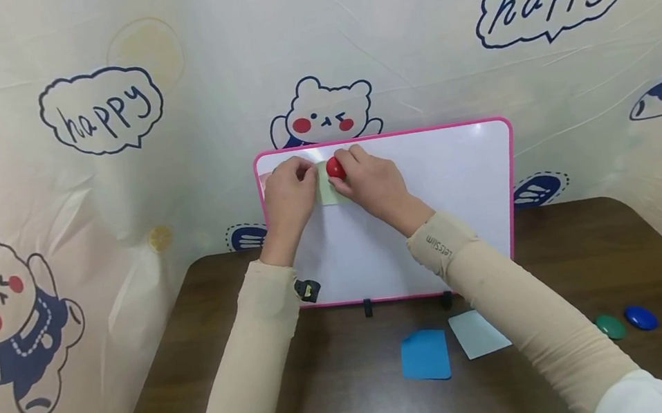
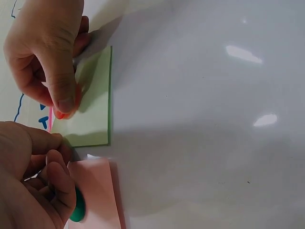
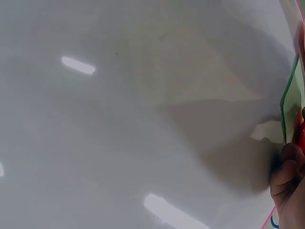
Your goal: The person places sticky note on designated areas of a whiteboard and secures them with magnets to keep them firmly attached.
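A whiteboard (image 1: 421, 222) with a pink frame stands upright on the table. Against its upper left part lies a pale green sticky note (image 1: 329, 194). My right hand (image 1: 375, 183) holds a round red magnet (image 1: 335, 167) between thumb and fingers, against the note's upper area. With thumb and index finger my left hand (image 1: 290, 194) pinches the note's upper left corner. Beside the green note, in the left wrist view, a pink sticky note (image 2: 97, 195) sits on the board under a green magnet (image 2: 79, 207), partly hidden behind my left hand.
On the table before the board lie blue sticky notes (image 1: 425, 356) and a light blue one (image 1: 478, 335). A green magnet (image 1: 611, 327), partly behind my right sleeve, and a blue magnet (image 1: 641, 318) lie at the right. Small black feet (image 1: 368, 307) hold the board's lower edge.
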The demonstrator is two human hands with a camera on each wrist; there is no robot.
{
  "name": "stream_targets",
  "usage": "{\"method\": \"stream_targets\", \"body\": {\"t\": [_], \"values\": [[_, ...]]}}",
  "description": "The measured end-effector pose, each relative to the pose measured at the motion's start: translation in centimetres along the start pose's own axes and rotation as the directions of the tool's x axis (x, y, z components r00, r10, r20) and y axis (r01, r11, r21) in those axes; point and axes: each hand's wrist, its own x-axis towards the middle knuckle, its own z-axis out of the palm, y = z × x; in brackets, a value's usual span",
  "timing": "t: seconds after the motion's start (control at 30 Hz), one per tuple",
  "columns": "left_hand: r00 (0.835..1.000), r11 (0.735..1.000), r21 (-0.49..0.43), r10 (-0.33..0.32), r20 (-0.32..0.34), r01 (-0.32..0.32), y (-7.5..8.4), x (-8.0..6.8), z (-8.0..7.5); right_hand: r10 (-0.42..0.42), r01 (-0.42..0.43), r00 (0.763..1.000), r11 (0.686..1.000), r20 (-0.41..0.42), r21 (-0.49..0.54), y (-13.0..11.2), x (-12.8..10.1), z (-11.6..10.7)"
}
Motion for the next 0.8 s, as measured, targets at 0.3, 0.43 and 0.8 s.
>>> {"method": "stream_targets", "body": {"t": [0.3,0.43,0.8], "values": [[1.0,1.0,0.019,-0.017,-0.004,0.017,-0.2,0.1,0.2,-0.002,0.002,1.0,1.0,-0.027,-0.007,-0.1,0.0,0.4],[1.0,1.0,0.009,-0.011,-0.011,0.012,-0.3,0.0,0.3,-0.002,0.002,1.0,1.0,-0.026,-0.007,-0.2,-0.2,0.3],[0.997,0.988,-0.15,-0.028,-0.07,0.017,-1.7,-1.5,-1.1,0.121,-0.134,0.985,0.986,0.121,0.102,0.2,-1.3,-2.0]]}}
